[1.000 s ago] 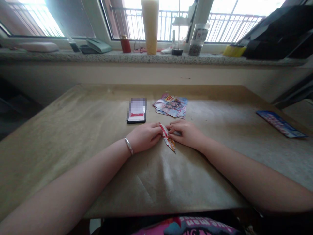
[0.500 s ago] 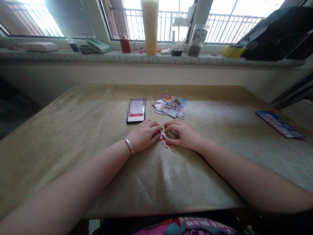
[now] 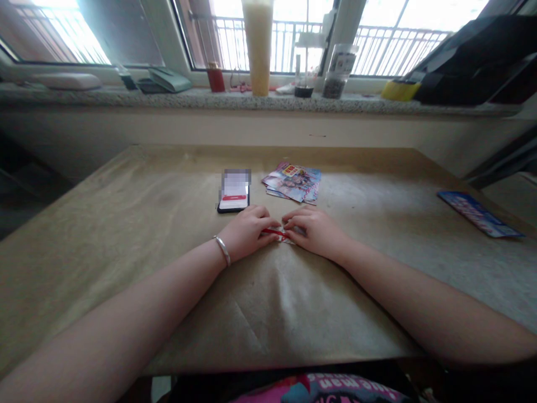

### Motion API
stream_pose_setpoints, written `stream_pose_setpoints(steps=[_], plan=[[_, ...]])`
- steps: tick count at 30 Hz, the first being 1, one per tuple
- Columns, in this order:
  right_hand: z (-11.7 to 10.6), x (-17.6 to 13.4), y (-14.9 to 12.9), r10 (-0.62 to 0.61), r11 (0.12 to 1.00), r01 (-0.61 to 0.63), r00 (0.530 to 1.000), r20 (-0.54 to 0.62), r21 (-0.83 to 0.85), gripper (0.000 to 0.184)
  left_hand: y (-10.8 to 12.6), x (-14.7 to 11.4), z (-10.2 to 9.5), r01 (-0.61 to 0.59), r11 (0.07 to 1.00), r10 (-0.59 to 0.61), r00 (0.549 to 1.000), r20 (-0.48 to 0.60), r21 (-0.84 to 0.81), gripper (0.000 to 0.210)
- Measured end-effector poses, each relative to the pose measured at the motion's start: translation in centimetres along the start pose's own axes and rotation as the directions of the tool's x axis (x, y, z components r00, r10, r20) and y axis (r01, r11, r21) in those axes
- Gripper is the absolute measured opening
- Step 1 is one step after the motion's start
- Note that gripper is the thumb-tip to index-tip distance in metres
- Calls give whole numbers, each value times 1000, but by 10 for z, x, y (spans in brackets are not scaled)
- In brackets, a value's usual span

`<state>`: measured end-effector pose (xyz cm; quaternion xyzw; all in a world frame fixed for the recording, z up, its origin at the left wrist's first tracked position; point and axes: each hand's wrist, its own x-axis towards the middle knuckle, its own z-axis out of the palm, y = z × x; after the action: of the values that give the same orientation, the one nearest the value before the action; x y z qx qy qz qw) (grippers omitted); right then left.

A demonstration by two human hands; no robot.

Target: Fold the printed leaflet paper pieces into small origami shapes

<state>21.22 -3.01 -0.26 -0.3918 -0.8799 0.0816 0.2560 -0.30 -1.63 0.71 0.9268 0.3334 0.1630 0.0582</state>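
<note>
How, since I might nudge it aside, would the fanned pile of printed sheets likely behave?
The pile of printed sheets would likely spread apart when pushed, since the pieces overlap at different angles. Each is probably light and bendable, judging by the thin edges. Rolling or tipping seems unlikely, as it lies flat on the table.

Red and white paper (image 3: 283, 238); tan table (image 3: 235, 319)
The phone (image 3: 235, 190) is black-edged; the cards (image 3: 293, 183) mix pink and blue; the bracelet (image 3: 222, 251) is silver; the sill (image 3: 210, 101) speckled grey.
</note>
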Motion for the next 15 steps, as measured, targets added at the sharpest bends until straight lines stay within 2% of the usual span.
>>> stream_pose_setpoints(steps=[4,11,15], plan=[[0,0,-4,21,1000,-21,1000,3,14,8,0,0,1,-34,998,34,999,-15,-57,23],[6,4,0,10,987,-5,999,-33,161,7,0,1,0,-73,996,73,997,4,-58,22],[2,3,-4,11,999,-11,1000,16,53,4,1,1,-2,-102,994,103,994,32,-34,20]])
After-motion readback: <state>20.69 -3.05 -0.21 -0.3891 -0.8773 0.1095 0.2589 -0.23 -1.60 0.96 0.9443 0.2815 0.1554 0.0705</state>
